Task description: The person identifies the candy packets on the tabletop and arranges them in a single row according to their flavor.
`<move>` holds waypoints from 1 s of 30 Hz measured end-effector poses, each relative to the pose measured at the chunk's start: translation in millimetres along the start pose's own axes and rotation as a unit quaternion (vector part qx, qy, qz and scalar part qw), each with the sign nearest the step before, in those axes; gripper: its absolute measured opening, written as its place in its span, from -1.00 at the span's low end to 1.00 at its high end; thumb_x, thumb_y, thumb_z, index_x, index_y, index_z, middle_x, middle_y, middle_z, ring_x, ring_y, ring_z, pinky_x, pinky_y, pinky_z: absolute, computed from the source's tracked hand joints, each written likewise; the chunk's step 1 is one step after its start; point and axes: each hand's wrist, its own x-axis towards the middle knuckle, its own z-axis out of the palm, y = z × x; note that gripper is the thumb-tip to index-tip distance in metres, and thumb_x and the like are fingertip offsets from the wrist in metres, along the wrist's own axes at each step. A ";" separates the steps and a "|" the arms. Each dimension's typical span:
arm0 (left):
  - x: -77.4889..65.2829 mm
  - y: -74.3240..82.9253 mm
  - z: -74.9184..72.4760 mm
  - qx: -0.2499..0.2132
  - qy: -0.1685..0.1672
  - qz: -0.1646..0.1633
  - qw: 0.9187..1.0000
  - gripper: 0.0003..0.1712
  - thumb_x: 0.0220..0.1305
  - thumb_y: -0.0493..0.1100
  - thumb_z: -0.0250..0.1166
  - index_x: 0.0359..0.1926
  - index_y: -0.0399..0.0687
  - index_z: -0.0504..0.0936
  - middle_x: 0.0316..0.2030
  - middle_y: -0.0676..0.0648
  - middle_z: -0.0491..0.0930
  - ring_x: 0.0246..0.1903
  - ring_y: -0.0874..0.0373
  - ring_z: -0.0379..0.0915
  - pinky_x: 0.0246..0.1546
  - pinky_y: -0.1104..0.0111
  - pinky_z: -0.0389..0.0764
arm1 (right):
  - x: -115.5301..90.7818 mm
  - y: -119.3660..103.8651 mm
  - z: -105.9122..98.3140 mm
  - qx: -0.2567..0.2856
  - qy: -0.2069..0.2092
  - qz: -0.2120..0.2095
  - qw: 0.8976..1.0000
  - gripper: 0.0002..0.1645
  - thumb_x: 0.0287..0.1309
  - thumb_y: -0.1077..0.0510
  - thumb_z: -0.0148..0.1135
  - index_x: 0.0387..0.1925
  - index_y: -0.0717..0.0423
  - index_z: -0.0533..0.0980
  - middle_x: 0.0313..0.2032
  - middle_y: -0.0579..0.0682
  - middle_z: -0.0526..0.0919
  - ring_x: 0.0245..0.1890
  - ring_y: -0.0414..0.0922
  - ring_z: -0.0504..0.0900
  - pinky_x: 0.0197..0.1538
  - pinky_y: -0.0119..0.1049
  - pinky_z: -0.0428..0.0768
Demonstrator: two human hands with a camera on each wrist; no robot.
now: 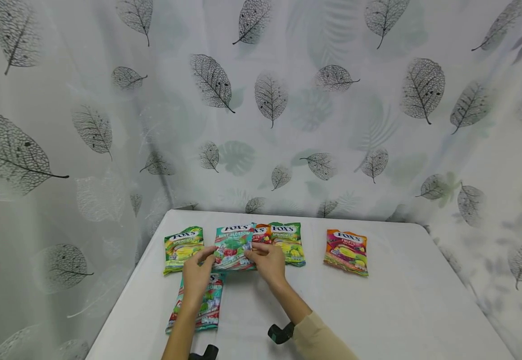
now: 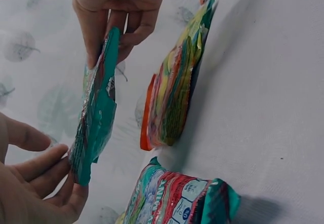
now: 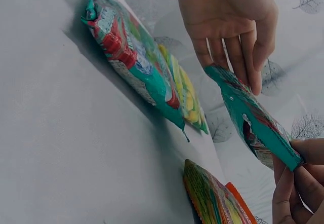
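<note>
Both hands hold a teal candy bag, marked Fox's Mint Blossom, raised above the white table with its printed front turned toward the head camera. My left hand grips its left edge. The fingers of my right hand pinch the opposite edge between thumb and fingertips. Below the left forearm lies a second teal candy bag, partly covered by that arm. Behind the raised bag, an orange candy bag shows only in part, beside a green candy bag.
Another green candy bag lies at the table's back left. Farther right, an orange-and-magenta Fox's Fruits bag lies by itself on the white table. A leaf-printed curtain hangs behind and at the sides.
</note>
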 end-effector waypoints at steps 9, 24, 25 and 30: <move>-12.3 0.5 3.6 0.004 0.004 0.003 1.000 -0.68 0.52 -0.14 0.21 0.15 -0.06 0.75 0.15 -0.20 0.67 0.30 -0.09 0.44 0.16 0.05 0.46 | -11.6 2.9 -8.8 0.021 -0.005 0.006 1.000 -0.61 0.13 0.09 0.59 -0.02 0.13 0.77 -0.25 0.01 0.83 -0.29 -0.18 0.74 -0.38 -0.42 0.56; -28.4 -8.6 11.6 0.016 0.012 -0.011 1.000 -0.71 0.49 -0.16 0.23 0.10 0.01 0.78 0.08 -0.14 0.72 0.29 -0.06 0.47 0.21 -0.03 0.42 | -26.8 19.4 -18.1 0.031 -0.009 -0.001 0.999 -0.63 0.16 0.09 0.57 -0.01 0.15 0.77 -0.25 0.03 0.83 -0.30 -0.16 0.75 -0.36 -0.44 0.59; -28.9 -8.9 11.8 0.014 0.012 -0.012 1.000 -0.71 0.49 -0.16 0.23 0.10 0.01 0.78 0.08 -0.14 0.72 0.28 -0.06 0.48 0.21 -0.03 0.43 | -27.7 19.8 -18.4 0.029 -0.008 -0.001 1.000 -0.63 0.17 0.09 0.57 -0.01 0.14 0.77 -0.25 0.01 0.83 -0.30 -0.17 0.74 -0.37 -0.44 0.58; -32.2 -8.6 12.1 0.004 0.012 -0.014 1.000 -0.71 0.49 -0.16 0.23 0.10 0.01 0.78 0.08 -0.11 0.73 0.26 -0.04 0.49 0.24 -0.02 0.44 | -32.2 21.8 -19.7 0.037 -0.004 0.002 0.999 -0.63 0.16 0.11 0.57 -0.02 0.16 0.77 -0.27 0.02 0.83 -0.30 -0.17 0.74 -0.36 -0.44 0.60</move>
